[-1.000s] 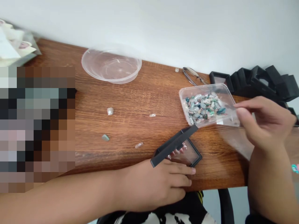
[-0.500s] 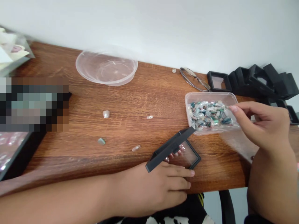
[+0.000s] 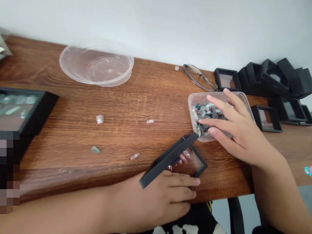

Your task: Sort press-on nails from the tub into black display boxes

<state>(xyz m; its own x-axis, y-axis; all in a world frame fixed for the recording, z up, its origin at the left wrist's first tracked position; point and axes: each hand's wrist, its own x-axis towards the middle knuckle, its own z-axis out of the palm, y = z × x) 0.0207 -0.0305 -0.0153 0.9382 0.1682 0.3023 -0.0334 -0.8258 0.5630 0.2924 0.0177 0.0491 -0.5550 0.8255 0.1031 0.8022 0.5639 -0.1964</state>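
Observation:
My left hand lies with its fingers stretched out along the near side of a hinged black display frame; its thumb is hidden. The frame stands half open, its upper half tilted over the back of that hand. Inside are several glossy pinkish false nails on a clear film. My right hand is spread over a clear plastic tub of glossy green, blue and clear false nails, its fingertips at or just above the pile. Whether a fingertip touches a nail, I cannot tell.
Loose nail pieces lie scattered on the wooden table. A round clear lid or bowl sits at the back left, glasses behind the tub. Black frames are piled at right; a larger black case stands left.
My right hand has moved left from the tub's right side to over the nails, its fingers opening out from a pinch. My left hand and the half-open frame keep their places; the view has shifted slightly.

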